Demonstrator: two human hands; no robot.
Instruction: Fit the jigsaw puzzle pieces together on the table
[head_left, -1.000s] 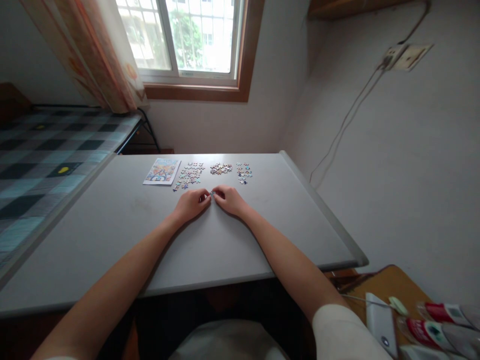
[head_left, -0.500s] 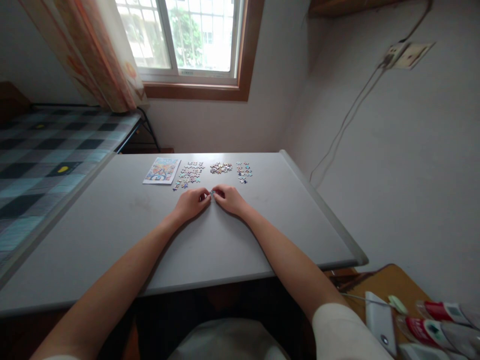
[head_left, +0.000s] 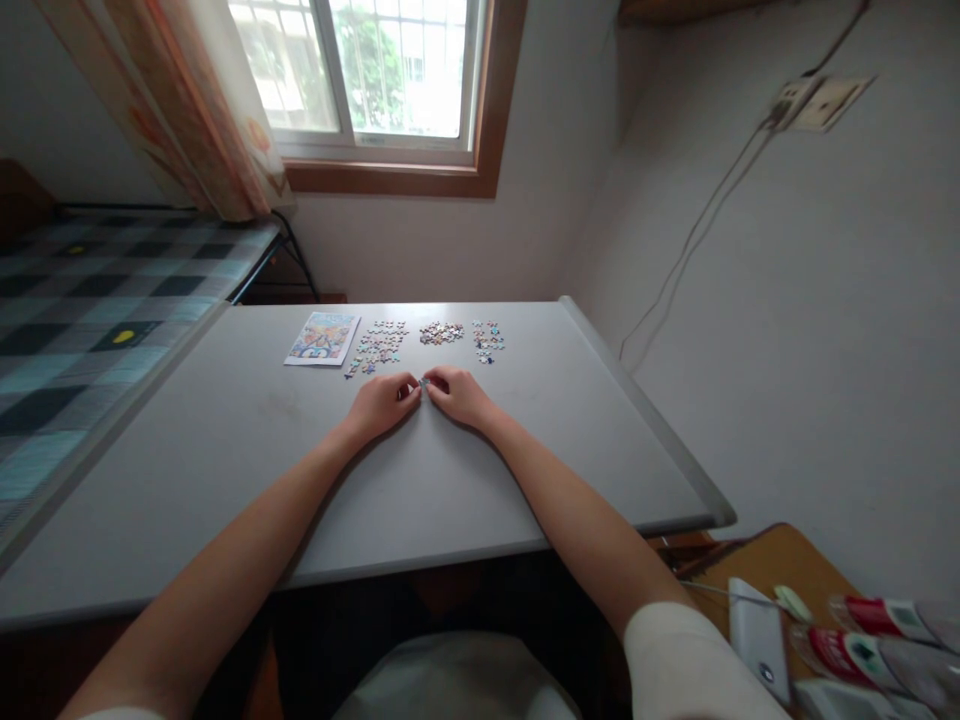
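"Comparing now with 0.5 seconds ago, what has changed in front of you?"

"Very little. Your view has tipped slightly downward, so the table (head_left: 450,490) sits a touch higher in it. Your left hand (head_left: 384,400) and right hand (head_left: 456,396) keep the same pose over its surface."

"And what do your fingers have hold of?"

"On each hand your thumb and fingertips are pinched nearly closed, meeting at a small puzzle piece (head_left: 423,383). It's too tiny to tell whether that is 1 piece or 2 joined. You have it on the near-edge side of the heap (head_left: 442,334)."

"Where are your other things?"

"Toward the table's far edge, from its far left corner: a printed sheet (head_left: 322,338), spread-out pieces (head_left: 381,345), the heap, then loose pieces (head_left: 489,341) nearer the far right corner."

"Any labels you might read?"

"Past the near right corner, 2 bottles (head_left: 862,655) show you red labels, their lettering too blurred to read. Beside them, a white device (head_left: 757,640) bears a dark round mark you can't make out. Off the left edge, your checked bed cover (head_left: 112,300) carries a yellow motif."
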